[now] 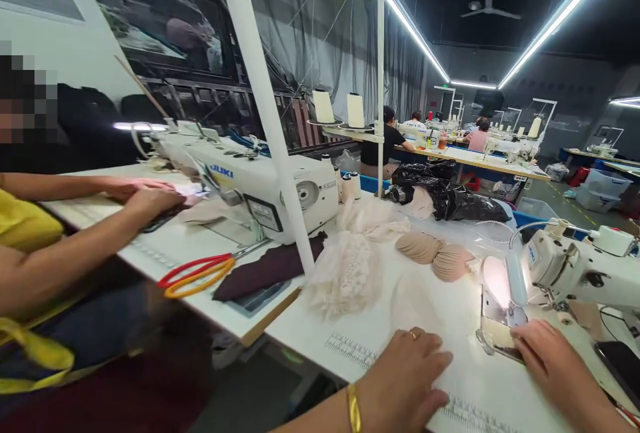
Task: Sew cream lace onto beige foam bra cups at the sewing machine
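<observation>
My left hand (407,376), with a ring and a gold bangle, lies on the white table with fingers flat and thumb apart. Its fingertips touch the near end of a sheer off-white fabric piece (413,303). My right hand (553,356) rests beside the lit needle area of a white sewing machine (570,266), fingers stretched out at the edge of its metal plate. A pale curved piece (495,281) stands at the presser foot. Two stacks of beige shell-shaped pieces (420,248) lie behind, and cream lace fabric (347,273) is heaped to the left.
A co-worker's hands (150,196) work at another sewing machine (240,180) on the left. Red and orange-handled scissors (200,276) and dark cloth (270,266) lie there. A white pole (267,100) rises between the tables. A dark phone (620,366) sits at right; black plastic bags (450,196) are behind.
</observation>
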